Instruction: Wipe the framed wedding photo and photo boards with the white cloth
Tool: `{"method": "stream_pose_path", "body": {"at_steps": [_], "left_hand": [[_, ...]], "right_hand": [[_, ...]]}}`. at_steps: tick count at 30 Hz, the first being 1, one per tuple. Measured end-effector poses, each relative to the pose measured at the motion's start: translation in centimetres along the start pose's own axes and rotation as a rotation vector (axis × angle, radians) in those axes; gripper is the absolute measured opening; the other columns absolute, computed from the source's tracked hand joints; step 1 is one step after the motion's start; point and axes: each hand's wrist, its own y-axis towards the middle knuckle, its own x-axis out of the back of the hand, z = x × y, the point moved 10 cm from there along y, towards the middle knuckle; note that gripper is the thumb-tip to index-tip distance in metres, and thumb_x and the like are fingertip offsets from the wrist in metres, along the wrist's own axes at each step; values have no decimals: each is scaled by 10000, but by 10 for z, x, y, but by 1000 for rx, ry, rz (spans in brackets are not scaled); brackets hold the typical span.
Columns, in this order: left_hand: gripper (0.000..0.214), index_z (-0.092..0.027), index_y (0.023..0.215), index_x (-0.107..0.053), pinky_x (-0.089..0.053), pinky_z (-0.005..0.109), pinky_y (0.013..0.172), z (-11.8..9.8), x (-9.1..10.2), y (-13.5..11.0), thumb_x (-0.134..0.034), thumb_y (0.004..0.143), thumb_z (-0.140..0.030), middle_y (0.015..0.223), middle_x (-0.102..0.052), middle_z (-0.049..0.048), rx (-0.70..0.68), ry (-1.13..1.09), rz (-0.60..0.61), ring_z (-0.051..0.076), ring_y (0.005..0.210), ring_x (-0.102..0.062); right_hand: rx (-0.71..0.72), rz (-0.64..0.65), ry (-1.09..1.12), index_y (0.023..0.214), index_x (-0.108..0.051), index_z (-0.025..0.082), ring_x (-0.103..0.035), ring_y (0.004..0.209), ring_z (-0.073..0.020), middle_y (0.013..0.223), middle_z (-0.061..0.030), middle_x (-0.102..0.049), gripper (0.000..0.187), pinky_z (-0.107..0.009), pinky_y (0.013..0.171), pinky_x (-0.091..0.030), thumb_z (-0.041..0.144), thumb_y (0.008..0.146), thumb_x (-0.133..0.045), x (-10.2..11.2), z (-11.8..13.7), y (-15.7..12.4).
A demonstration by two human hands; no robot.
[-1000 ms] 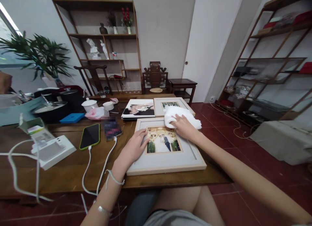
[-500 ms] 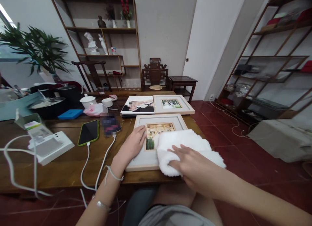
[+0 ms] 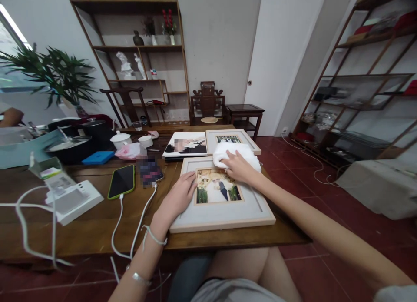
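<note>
A pale wooden picture frame (image 3: 224,226) lies flat before me on the table, with a small photo of two people in the middle of its wide white mat. My left hand (image 3: 180,192) rests on the frame's left side, fingers stretched out and holding nothing. Under my right hand (image 3: 240,167) is a fluffy white cloth (image 3: 223,152), gripped and pressed at the frame's far edge. The cloth partly covers a second picture frame (image 3: 252,144) lying behind the first. Left of that one sits a photo panel (image 3: 187,145).
On the wooden table (image 3: 87,237) to the left are a green-edged phone (image 3: 121,181) on a white cable, another charging phone (image 3: 150,171), an opened white box (image 3: 76,202), a blue box (image 3: 97,157) and a dark pot (image 3: 70,146). A person's arm (image 3: 12,117) shows at far left.
My right hand has slid the white cloth away from me, from the near right part of the frame to its far edge, uncovering the photo. My left hand stays on the frame's left side.
</note>
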Motion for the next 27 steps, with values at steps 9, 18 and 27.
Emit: {"method": "stream_pose_path", "body": {"at_steps": [9,18,27], "left_hand": [[368,-117,1202,-543,-366,420,1041,2,-2,-1,-355,909,-237,1280,-547,149,17,-16,-16,233,1211,-484],[380,-81,1209,-542,-359,388,1048,0,-2,-1,-369,913,-244,1281,-540,164,10,-12,0,237,1211,-481],[362,-136,1191,-562,-383,399,1029,-3,4,-2,-371,915,-271,1278,-552,132,4,-19,-17,230,1194,-501]], "right_hand": [[142,189,156,1071,-580,141,-513,1090,-271,1116,-174,-586,355,-434,968,-312,93,754,-427,16,77,-80],[141,155,207,1108,-585,154,-394,1252,-278,1304,-186,-490,384,-450,1036,-254,122,738,-490,14,100,-91],[7,-25,15,1149,-543,84,-437,1149,-289,1211,-196,-525,374,-440,960,-297,99,794,-427,5,9,-5]]}}
